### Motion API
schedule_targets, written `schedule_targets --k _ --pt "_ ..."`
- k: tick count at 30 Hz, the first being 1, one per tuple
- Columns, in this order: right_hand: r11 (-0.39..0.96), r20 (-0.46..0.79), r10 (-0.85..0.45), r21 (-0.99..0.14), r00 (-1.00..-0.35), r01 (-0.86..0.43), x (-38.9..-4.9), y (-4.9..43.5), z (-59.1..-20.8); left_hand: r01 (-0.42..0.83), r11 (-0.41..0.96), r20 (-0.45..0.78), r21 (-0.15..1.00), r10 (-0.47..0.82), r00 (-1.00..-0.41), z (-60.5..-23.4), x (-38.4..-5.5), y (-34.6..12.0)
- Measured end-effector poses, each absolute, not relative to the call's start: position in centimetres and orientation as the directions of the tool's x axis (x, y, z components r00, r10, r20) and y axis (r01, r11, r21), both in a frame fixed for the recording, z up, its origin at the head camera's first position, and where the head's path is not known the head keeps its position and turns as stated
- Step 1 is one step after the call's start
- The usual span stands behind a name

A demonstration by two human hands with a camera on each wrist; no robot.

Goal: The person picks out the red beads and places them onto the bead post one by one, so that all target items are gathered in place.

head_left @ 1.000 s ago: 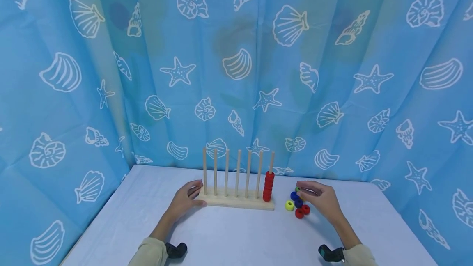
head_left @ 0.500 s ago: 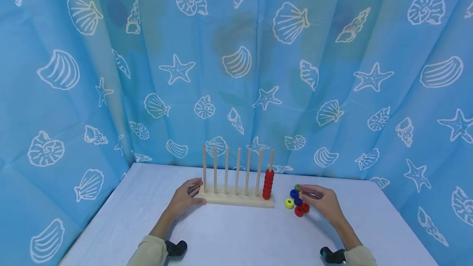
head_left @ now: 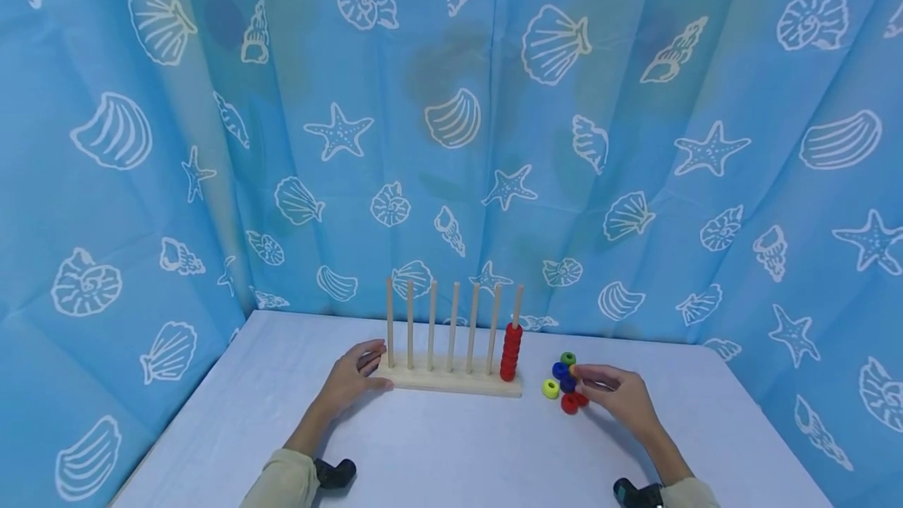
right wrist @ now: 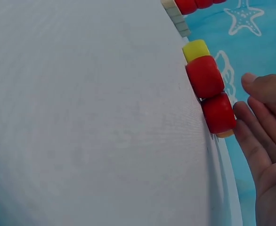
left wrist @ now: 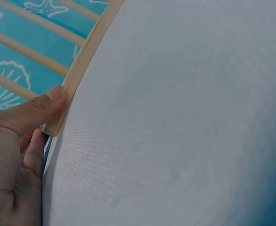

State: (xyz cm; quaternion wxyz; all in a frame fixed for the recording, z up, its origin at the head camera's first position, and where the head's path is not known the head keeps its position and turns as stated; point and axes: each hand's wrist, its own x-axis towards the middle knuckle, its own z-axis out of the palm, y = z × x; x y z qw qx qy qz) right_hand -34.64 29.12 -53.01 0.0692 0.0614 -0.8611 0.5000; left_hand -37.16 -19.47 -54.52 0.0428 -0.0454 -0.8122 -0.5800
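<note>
Lying just beside right hand (head_left: 621,397): loose beads (head_left: 568,404), perhaps touching.

Your left hand (head_left: 350,382) resting on the end of the wooden peg rack (head_left: 451,379), red rings (head_left: 510,352) stacked on its rightmost peg, your right hand (head_left: 618,397) reaching into the loose coloured rings (head_left: 564,384), white table (head_left: 458,453), blue shell-print curtain (head_left: 451,116) behind.
</note>
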Motion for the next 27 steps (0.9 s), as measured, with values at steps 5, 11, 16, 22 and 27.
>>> schedule_targets --k 5,11,16,22,27 --pt "0.484 0.182 -0.046 -0.856 -0.982 -0.181 -34.4 29.3 -53.4 0.124 0.324 0.122 0.938 0.028 -0.992 -54.5 -37.0 -19.5" --pt "0.471 0.168 -0.056 -0.864 -0.984 -0.175 -34.5 29.6 -54.0 0.122 0.321 0.120 0.939 0.024 -0.992 -54.3 -36.8 -19.4" --pt "0.489 0.150 -0.051 -0.858 -0.987 -0.156 -34.4 29.6 -54.1 0.119 0.326 0.119 0.938 0.020 -0.993 -54.2 -36.8 -19.3" --pt "0.515 0.150 -0.053 -0.843 -0.987 -0.155 -34.4 29.7 -54.3 0.122 0.321 0.122 0.939 0.019 -0.992 -54.1 -36.8 -19.3" --pt "0.444 0.150 -0.080 -0.880 -0.985 -0.170 -34.2 29.9 -54.4 0.120 0.319 0.120 0.940 0.022 -0.993 -54.0 -36.7 -19.3"
